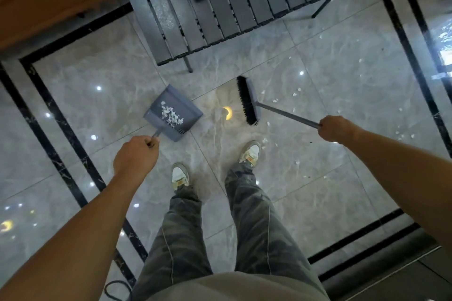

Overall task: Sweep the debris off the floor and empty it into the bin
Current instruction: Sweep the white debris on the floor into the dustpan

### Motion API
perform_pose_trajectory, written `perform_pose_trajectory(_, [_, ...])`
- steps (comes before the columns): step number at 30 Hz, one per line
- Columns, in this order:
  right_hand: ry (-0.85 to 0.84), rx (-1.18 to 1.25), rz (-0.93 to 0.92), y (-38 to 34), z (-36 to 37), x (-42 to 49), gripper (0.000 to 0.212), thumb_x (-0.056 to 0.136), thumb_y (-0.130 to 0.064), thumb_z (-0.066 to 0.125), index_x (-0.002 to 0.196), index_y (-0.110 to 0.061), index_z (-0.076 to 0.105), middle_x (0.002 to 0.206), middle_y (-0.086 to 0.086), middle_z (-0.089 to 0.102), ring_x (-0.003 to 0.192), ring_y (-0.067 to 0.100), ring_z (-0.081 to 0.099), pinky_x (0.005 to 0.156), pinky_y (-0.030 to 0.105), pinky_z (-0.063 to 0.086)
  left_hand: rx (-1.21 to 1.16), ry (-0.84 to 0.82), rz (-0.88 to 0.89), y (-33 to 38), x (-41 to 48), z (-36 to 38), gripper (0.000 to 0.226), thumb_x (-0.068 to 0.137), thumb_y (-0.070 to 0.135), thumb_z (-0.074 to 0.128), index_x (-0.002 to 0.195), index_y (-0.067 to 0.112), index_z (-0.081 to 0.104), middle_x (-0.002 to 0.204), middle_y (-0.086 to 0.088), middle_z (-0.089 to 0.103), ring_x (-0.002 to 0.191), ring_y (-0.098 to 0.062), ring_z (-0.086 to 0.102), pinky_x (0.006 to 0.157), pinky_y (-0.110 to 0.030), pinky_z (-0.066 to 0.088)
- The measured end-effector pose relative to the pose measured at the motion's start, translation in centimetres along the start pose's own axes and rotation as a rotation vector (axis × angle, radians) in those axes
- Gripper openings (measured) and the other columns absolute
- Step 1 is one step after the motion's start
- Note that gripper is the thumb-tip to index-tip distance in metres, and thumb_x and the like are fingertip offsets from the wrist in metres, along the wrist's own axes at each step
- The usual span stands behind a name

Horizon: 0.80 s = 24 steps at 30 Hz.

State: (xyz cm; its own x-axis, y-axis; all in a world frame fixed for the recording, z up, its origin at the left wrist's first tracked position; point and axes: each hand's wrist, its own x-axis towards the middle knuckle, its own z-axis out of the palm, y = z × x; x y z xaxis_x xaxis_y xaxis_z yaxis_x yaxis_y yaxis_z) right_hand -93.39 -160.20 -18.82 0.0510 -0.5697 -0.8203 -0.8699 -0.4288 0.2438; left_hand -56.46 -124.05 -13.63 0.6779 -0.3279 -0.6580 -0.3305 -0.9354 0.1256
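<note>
Glossy grey tiled floor (318,186) with black border strips is filling the view, and a person is standing on it, looking down. Dustpan (182,115) is sitting low in front of the left shoe (179,175), its mouth facing up and right. I cannot tell whether its lip is touching the tile. White scraps (170,115) are lying piled inside the dustpan, toward its handle end. Left hand (135,154) is gripping the dustpan handle, fingers curled tight round it. Right hand (333,128) is gripping the broom pole well right of the dustpan, fingers wrapped round it. Broom (247,100) is resting right of the dustpan and apart from it, bristles facing the dustpan. Loose scraps (296,93) are lying scattered further right of the dustpan, past the broom head, a few near the right shoe (250,151). Slatted table (220,7) is standing behind the dustpan. Bin is not showing.

Judged step: gathering the remaining scraps, partway through. To do it well:
- Reach the broom past the far scraps and pull them toward the dustpan in short, low strokes, since light scraps are likely to scatter.
- Press the dustpan lip flat on the tile, or shift it right to shorten the sweep.
- Check under the table edge and round the shoes.
- Tip the dustpan back before carrying it, so the pile is not sliding out.
</note>
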Motion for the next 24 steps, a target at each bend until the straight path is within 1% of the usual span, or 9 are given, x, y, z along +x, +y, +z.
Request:
perform_pose_trajectory(3, [-0.027, 0.049, 0.055, 1.5, -0.2, -1.2, 0.031, 0.097, -0.020, 0.052, 0.121, -0.006, 0.065, 0.102, 0.011, 0.064, 0.080, 0.027, 0.060, 0.073, 0.036, 0.055, 0.024, -0.008, 0.037, 2.4, -0.3, 0.1, 0.042, 0.105, 0.044, 0.048, 0.076, 0.020, 0.067, 0.076, -0.006, 0.068, 0.070, -0.027, 0.061, 0.066, -0.034, 0.049])
perform_pose_trajectory(6, [-0.044, 0.134, 0.108, 3.4, 0.8, -1.6, 0.031, 0.099, -0.019, 0.048, 0.119, -0.004, 0.066, 0.082, 0.006, 0.058, 0.062, 0.023, 0.061, 0.047, 0.027, 0.047, 0.066, -0.005, 0.081, 5.4, -0.6, -0.2, 0.037, 0.106, 0.042, 0.049, 0.080, 0.022, 0.066, 0.073, -0.003, 0.062, 0.072, -0.028, 0.060, 0.066, -0.033, 0.047])
perform_pose_trajectory(8, [-0.058, 0.201, 0.138, 4.7, 1.5, -1.9, 0.028, 0.100, -0.020, 0.048, 0.115, -0.003, 0.064, 0.075, 0.006, 0.055, 0.053, 0.021, 0.059, 0.037, 0.024, 0.040, 0.071, -0.012, 0.111, 7.3, -0.6, -0.3, 0.037, 0.105, 0.042, 0.050, 0.074, 0.024, 0.062, 0.072, -0.004, 0.063, 0.073, -0.030, 0.063, 0.065, -0.034, 0.049])
perform_pose_trajectory(10, [-0.064, 0.264, 0.164, 5.9, 2.0, -2.4, 0.026, 0.100, -0.019, 0.048, 0.114, -0.003, 0.063, 0.074, 0.006, 0.055, 0.051, 0.021, 0.058, 0.035, 0.024, 0.039, 0.079, -0.022, 0.125, 9.0, -0.5, -0.5, 0.039, 0.104, 0.045, 0.051, 0.072, 0.025, 0.061, 0.075, -0.007, 0.068, 0.075, -0.033, 0.066, 0.065, -0.035, 0.052])
perform_pose_trajectory(12, [-0.058, 0.360, 0.205, 7.3, 2.3, -2.6, 0.025, 0.101, -0.019, 0.048, 0.112, -0.002, 0.063, 0.076, 0.008, 0.058, 0.054, 0.022, 0.061, 0.036, 0.024, 0.040, 0.093, -0.022, 0.135, 10.8, -0.5, -0.7, 0.037, 0.103, 0.048, 0.051, 0.077, 0.025, 0.065, 0.079, -0.008, 0.070, 0.076, -0.033, 0.066, 0.065, -0.035, 0.051])
perform_pose_trajectory(15, [-0.085, 0.567, 0.215, 9.5, 3.3, -2.6, 0.031, 0.103, -0.021, 0.045, 0.111, 0.002, 0.064, 0.081, 0.010, 0.061, 0.062, 0.028, 0.065, 0.046, 0.026, 0.043, 0.121, -0.021, 0.185, 13.8, -0.8, -0.8, 0.040, 0.104, 0.047, 0.051, 0.077, 0.022, 0.065, 0.079, -0.008, 0.070, 0.075, -0.033, 0.064, 0.064, -0.035, 0.050])
perform_pose_trajectory(18, [-0.088, 0.754, 0.189, 9.2, 4.4, -3.6, 0.026, 0.104, -0.026, 0.047, 0.107, -0.007, 0.064, 0.069, 0.011, 0.057, 0.049, 0.024, 0.053, 0.043, 0.025, 0.042, 0.121, -0.027, 0.228, 16.3, -1.0, -0.4, 0.042, 0.104, 0.044, 0.051, 0.077, 0.017, 0.068, 0.075, -0.008, 0.069, 0.075, -0.035, 0.066, 0.067, -0.038, 0.056])
perform_pose_trajectory(21, [-0.075, 0.921, 0.171, 6.7, 3.9, -2.6, 0.022, 0.103, -0.031, 0.047, 0.108, -0.016, 0.063, 0.064, 0.009, 0.054, 0.044, 0.021, 0.047, 0.040, 0.023, 0.039, 0.137, -0.037, 0.261, 18.8, -0.7, -0.1, 0.042, 0.104, 0.044, 0.051, 0.079, 0.016, 0.069, 0.069, -0.004, 0.065, 0.072, -0.032, 0.064, 0.064, -0.035, 0.053])
perform_pose_trajectory(24, [-0.117, 1.130, 0.166, 3.4, 2.3, 1.1, 0.022, 0.102, -0.027, 0.049, 0.113, -0.015, 0.064, 0.061, 0.009, 0.047, 0.042, 0.019, 0.041, 0.038, 0.020, 0.034, 0.192, -0.025, 0.308, 20.9, -0.1, 0.2, 0.045, 0.104, 0.045, 0.051, 0.072, 0.017, 0.065, 0.066, 0.000, 0.062, 0.071, -0.029, 0.064, 0.063, -0.035, 0.053])
